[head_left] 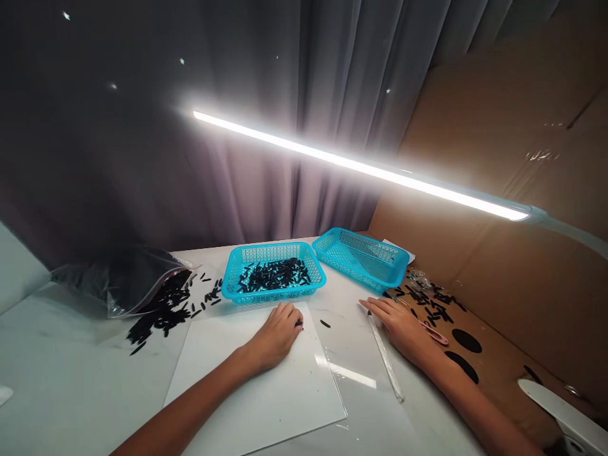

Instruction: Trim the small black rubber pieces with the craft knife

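Observation:
My left hand (281, 329) rests on a white board (266, 405) with its fingers curled in. A dark bit, like one of the small black strips, shows at its fingertips, mostly hidden. To its right on the table lies one loose black strip (325, 323). My right hand (392, 320) lies palm down with its fingers stretched out. Below those fingers is a long, thin whitish stick (387, 364), its far end close to them. Beyond my left hand, a blue basket (228, 288) holds many small black strips (275, 275).
A second blue basket (354, 273) stands behind my right hand. At left, a clear plastic bag (128, 282) spills black pieces (161, 310). On the right are pink-handled scissors (434, 334), black discs (467, 341) and scraps. A lit lamp bar (351, 163) crosses above.

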A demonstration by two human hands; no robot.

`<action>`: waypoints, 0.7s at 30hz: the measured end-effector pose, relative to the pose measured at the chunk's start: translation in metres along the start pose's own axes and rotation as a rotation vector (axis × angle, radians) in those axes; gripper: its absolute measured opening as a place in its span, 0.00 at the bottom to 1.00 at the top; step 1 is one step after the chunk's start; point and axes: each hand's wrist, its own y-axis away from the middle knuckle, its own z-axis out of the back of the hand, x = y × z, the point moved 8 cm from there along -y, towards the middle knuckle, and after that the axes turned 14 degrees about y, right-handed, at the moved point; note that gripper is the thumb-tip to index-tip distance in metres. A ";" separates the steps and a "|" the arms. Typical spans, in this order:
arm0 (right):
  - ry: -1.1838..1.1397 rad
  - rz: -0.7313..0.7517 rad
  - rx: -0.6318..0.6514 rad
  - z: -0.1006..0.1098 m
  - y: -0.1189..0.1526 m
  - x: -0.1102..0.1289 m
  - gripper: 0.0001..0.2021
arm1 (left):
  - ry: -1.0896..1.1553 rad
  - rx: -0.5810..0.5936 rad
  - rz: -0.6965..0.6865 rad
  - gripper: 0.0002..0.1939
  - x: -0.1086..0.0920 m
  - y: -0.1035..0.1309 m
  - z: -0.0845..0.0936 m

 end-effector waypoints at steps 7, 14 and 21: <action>-0.123 0.008 0.072 -0.010 -0.031 0.070 0.10 | -0.036 -0.067 -0.013 0.19 0.012 0.000 0.011; -0.387 -0.007 0.151 -0.006 -0.067 0.120 0.08 | 0.033 -0.260 -0.095 0.11 -0.002 0.012 0.028; -0.680 0.010 0.025 0.026 -0.072 0.156 0.08 | 0.157 -0.559 -0.309 0.10 -0.028 0.029 0.071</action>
